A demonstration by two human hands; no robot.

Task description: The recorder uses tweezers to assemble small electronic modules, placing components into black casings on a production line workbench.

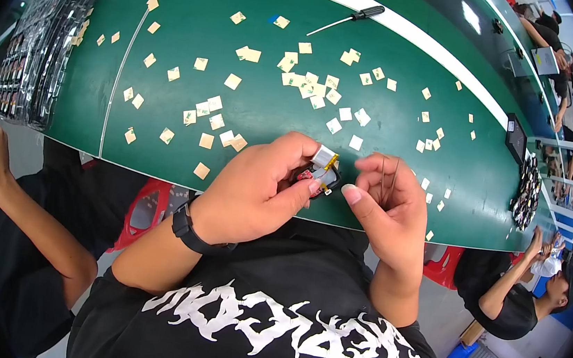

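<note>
The left hand (250,189) has its thumb and fingers clamped on a small device (328,178) over the near part of the green table (168,105), a silver battery (324,156) showing at its far side. Just to the right, the right hand (398,215) has its thumb and forefinger apart, while its curled fingers hold thin tweezers (383,179). Beyond lie scattered pale squares (233,81), a screwdriver (369,12) at the far side, and trays (23,60) at left.
</note>
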